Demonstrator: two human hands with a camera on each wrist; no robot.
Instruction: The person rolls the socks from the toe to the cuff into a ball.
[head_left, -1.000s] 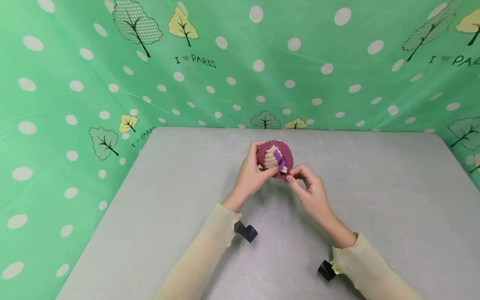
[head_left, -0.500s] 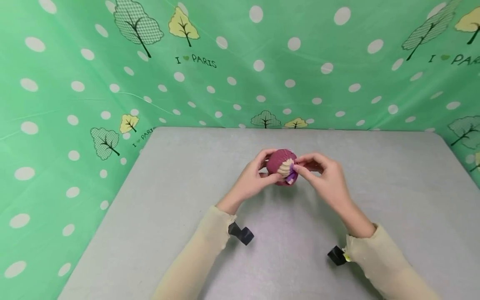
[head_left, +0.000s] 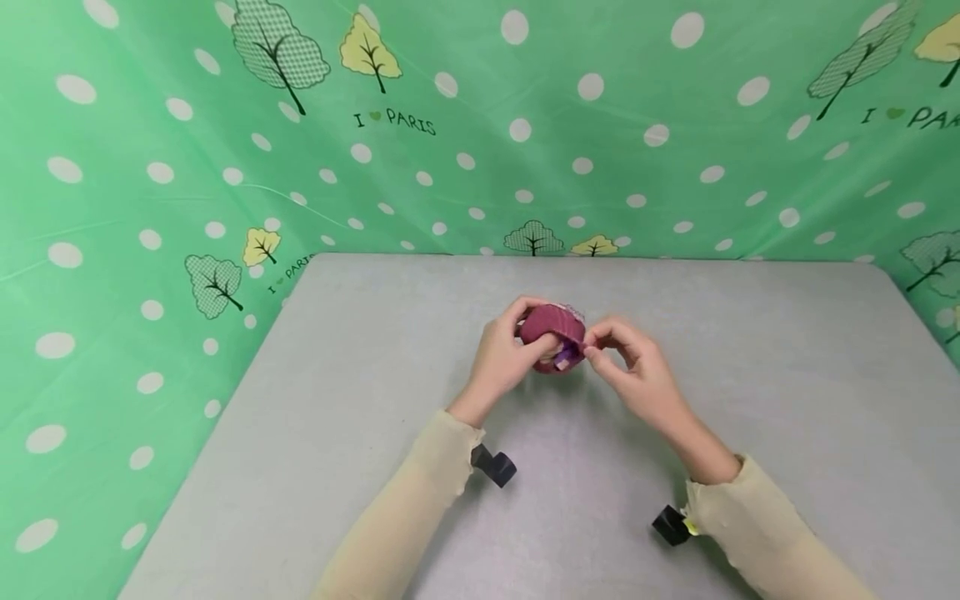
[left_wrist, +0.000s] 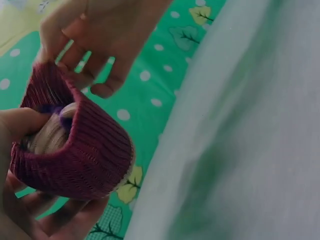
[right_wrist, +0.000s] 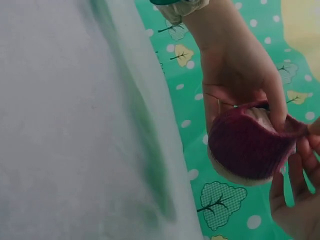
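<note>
A maroon ribbed sock [head_left: 551, 321], rolled into a ball, is held up over the table between both hands. Beige ribbed knit [left_wrist: 52, 135] with a purple patch shows inside its opening. My left hand [head_left: 501, 357] grips the ball from the left, thumb tucked into the opening and fingers spread beneath it in the left wrist view. With thumb and forefinger, my right hand [head_left: 637, 367] pinches the maroon cuff's edge and draws it out to a point. The other right fingers hang loosely curved in the right wrist view.
A grey table [head_left: 360, 333] lies beneath the hands. Behind and left of it hangs a green dotted cloth [head_left: 420, 208] printed with trees. A black wrist camera [head_left: 495, 465] sits below the left sleeve, and another black camera [head_left: 670, 526] by the right sleeve.
The sock ball has turned and shifted, first right and then slightly back left. The right hand has moved to the cuff's edge and pulled it outward, covering more of the beige knit.
</note>
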